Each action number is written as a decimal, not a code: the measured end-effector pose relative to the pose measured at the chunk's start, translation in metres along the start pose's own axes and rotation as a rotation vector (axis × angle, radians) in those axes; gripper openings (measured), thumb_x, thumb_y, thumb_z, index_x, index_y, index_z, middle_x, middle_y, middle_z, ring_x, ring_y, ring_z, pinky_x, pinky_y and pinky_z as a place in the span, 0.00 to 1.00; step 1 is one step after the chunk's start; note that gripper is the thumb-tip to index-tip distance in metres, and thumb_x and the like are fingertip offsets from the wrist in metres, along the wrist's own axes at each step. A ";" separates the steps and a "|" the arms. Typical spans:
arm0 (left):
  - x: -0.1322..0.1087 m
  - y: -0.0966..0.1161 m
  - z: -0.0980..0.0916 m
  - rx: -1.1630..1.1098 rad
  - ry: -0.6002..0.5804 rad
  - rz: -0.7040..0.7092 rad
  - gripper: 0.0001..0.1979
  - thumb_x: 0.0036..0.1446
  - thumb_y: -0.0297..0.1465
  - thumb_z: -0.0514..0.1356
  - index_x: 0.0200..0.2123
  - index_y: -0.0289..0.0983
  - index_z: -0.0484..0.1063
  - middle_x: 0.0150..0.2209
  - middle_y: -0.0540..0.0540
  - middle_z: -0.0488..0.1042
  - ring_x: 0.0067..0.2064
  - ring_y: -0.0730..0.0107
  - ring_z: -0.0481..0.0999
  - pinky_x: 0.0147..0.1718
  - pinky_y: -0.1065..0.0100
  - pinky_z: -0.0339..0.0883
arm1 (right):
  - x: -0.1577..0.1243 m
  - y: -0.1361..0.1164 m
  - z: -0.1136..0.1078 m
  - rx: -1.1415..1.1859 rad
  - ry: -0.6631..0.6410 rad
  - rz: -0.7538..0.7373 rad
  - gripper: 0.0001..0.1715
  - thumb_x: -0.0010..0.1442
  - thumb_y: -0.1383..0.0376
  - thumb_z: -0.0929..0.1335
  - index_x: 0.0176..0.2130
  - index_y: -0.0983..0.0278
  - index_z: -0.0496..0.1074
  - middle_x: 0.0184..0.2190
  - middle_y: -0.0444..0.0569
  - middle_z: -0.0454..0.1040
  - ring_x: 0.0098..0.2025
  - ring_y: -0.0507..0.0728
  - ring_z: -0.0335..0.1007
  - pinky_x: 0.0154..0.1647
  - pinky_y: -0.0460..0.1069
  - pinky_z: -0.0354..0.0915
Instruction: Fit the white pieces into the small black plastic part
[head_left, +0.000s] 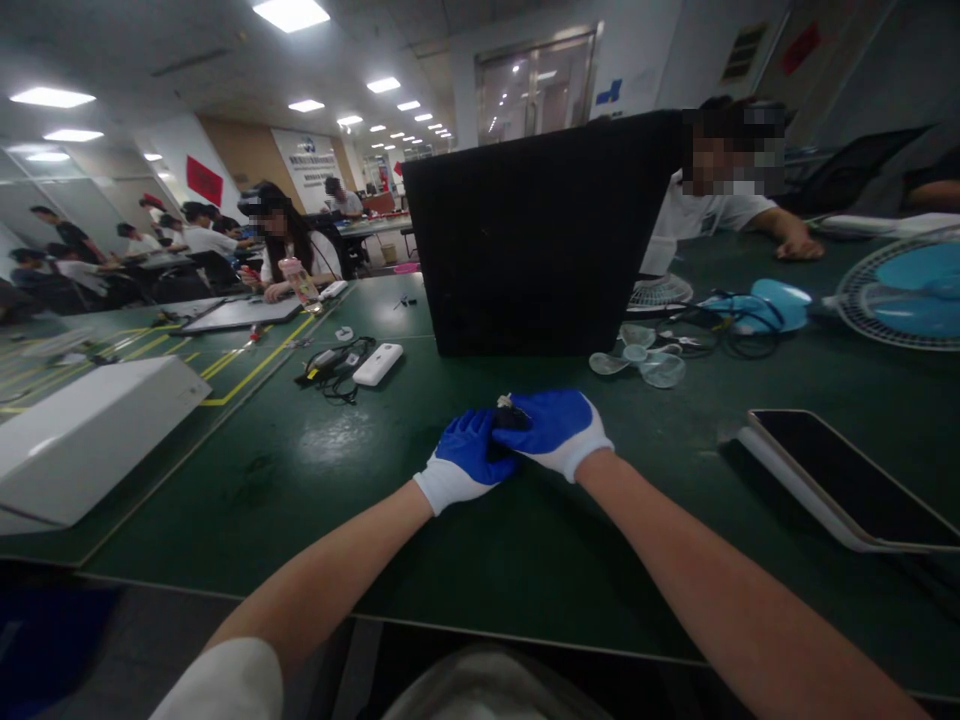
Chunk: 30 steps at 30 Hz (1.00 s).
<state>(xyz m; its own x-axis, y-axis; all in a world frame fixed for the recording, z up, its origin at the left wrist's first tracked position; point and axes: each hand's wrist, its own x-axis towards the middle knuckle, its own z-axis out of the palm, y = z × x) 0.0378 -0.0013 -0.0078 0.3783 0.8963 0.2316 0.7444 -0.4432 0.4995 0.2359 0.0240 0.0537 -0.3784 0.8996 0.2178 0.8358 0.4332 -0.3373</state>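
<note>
Both my hands wear blue-and-white gloves and meet on the green table in front of a black upright panel. My left hand is curled closed around a small dark part. My right hand lies over the same part from the right, fingers closed on it. A bit of light metal shows at the part's top. Most of the part is hidden by the gloves.
A phone or tablet lies at the right. A white box sits at the left, a white adapter with black cable beyond it. Clear plastic fan blades and blue fan parts lie behind. Other people sit at the tables.
</note>
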 end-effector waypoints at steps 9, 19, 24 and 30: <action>-0.002 -0.009 -0.026 -0.470 0.229 -0.207 0.38 0.60 0.44 0.63 0.70 0.41 0.58 0.67 0.37 0.66 0.65 0.49 0.69 0.62 0.49 0.65 | -0.007 -0.003 0.002 -0.011 -0.015 -0.206 0.15 0.66 0.56 0.65 0.45 0.54 0.80 0.39 0.53 0.81 0.45 0.66 0.76 0.51 0.63 0.65; -0.007 -0.023 -0.059 -0.863 -0.045 -0.047 0.19 0.60 0.39 0.65 0.51 0.35 0.77 0.50 0.38 0.80 0.49 0.57 0.81 0.52 0.54 0.74 | -0.014 -0.029 0.003 0.244 0.242 -0.174 0.35 0.65 0.54 0.67 0.68 0.57 0.63 0.64 0.57 0.68 0.62 0.74 0.65 0.63 0.70 0.57; -0.005 -0.023 -0.042 -0.955 0.051 -0.055 0.19 0.58 0.35 0.67 0.52 0.35 0.76 0.51 0.38 0.80 0.50 0.58 0.81 0.53 0.51 0.74 | -0.012 -0.018 0.009 0.378 0.184 0.188 0.41 0.60 0.42 0.69 0.66 0.56 0.66 0.57 0.58 0.75 0.58 0.76 0.69 0.55 0.71 0.65; -0.009 -0.016 -0.034 -0.600 0.186 -0.004 0.25 0.58 0.35 0.65 0.60 0.45 0.72 0.57 0.44 0.77 0.58 0.55 0.76 0.60 0.50 0.68 | -0.011 -0.013 0.019 0.799 -0.129 0.245 0.22 0.64 0.48 0.66 0.48 0.57 0.78 0.44 0.51 0.81 0.45 0.64 0.78 0.43 0.59 0.75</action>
<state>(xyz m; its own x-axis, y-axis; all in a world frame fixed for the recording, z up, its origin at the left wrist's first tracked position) 0.0038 -0.0018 0.0108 0.2338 0.9099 0.3427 0.2866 -0.4013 0.8699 0.2214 0.0094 0.0383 -0.3065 0.9512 -0.0358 0.3856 0.0897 -0.9183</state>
